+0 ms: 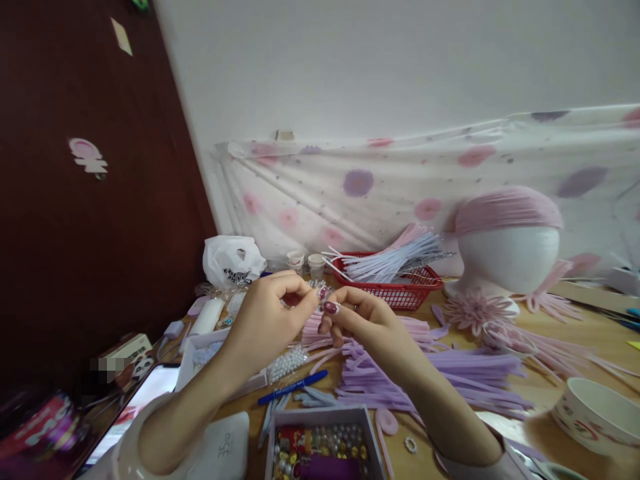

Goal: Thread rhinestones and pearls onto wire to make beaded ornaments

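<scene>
My left hand (280, 303) and my right hand (357, 317) meet above the middle of the table, thumbs and fingers pinched together. Something small and whitish shows at the fingertips, mostly hidden by them; its kind cannot be made out. Below the hands lie pink fuzzy stems (415, 328) and a spread of purple fuzzy stems (470, 373). White pearl beads (287, 363) lie under my left wrist, beside a blue pen (293, 387). An open box (373, 433) in front holds pearls, gold beads and a purple piece. A small pearl ring (411, 445) lies to its right.
A red basket (400, 297) with pale stems stands behind my hands. At right are a white head form (505, 257) with a pink band, a pink fuzzy flower (477, 312) and a paper bowl (595, 417). A phone (145, 393) and white plastic bag (233, 260) are at left.
</scene>
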Available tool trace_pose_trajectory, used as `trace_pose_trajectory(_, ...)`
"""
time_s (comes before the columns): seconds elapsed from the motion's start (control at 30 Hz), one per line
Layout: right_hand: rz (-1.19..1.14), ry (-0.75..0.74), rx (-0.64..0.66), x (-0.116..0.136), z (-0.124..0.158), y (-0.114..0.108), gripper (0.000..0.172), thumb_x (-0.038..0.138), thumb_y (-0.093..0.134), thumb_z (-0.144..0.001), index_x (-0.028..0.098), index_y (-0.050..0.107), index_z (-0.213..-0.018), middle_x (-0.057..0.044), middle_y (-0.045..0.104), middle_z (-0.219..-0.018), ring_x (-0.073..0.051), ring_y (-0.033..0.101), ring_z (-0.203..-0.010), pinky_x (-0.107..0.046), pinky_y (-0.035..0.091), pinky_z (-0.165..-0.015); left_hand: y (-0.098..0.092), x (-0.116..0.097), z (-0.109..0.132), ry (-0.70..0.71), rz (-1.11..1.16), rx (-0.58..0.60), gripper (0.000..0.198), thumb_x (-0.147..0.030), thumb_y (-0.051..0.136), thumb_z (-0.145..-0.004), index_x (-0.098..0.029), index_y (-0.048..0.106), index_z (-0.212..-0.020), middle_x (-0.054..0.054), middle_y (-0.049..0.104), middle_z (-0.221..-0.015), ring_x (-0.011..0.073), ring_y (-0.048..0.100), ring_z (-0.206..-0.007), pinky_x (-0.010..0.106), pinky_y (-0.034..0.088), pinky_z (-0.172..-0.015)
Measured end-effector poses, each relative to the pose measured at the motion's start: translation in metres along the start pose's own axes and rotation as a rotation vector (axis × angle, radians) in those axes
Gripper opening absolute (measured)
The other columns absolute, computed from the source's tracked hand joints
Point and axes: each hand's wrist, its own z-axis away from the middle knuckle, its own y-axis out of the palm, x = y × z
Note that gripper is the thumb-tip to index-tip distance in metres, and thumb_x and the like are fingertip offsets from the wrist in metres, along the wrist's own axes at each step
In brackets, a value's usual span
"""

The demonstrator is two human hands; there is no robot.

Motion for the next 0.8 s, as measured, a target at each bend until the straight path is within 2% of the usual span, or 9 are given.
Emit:
trace_pose_trajectory(0.13,-0.009,0.019,0.001,-0.0016,-0.0008,0.0010,0.029,0.040,0.077,-0.077,0.017,0.058,-0.079,0.002,0.067,-0.061,-0.009,0.056,-0.050,-0.023,0.045,-0.052,0.0007,-0.0052,0.0007,0.026,-0.066,0.011,0.026,-0.017,0.054,-0.084,-0.018,0.054,-0.058,-0.002,0.058,-0.065,0.0124,0.052,-0.065,0.026,0.037,-0.062)
trace_pose_trajectory(0.6,-0.159,0.061,0.010,0.0011,-0.0001,0.0007,0.025,0.036,0.075,-0.078,0.016,0.060,-0.078,0.001,0.068,-0.065,-0.008,0.056,-0.050,-0.022,0.043,-0.053,-0.0031,-0.0047,0.0006,0.028,-0.084,0.025,0.025,-0.019,0.052,-0.086,-0.018,0.054,-0.061,-0.002,0.058,-0.067,0.0128,0.053,-0.066,0.026,0.038,-0.063)
trace_pose_trajectory(0.8,-0.109,0.055,0.030,-0.0012,-0.0010,0.0013,0.028,0.040,0.076,-0.078,0.017,0.059,-0.080,0.001,0.068,-0.064,-0.008,0.055,-0.050,-0.023,0.042,-0.053,-0.0048,-0.0062,-0.0005,0.057,-0.141,0.082,0.027,-0.018,0.050,-0.086,-0.018,0.049,-0.059,-0.002,0.053,-0.064,0.0130,0.049,-0.064,0.028,0.036,-0.061)
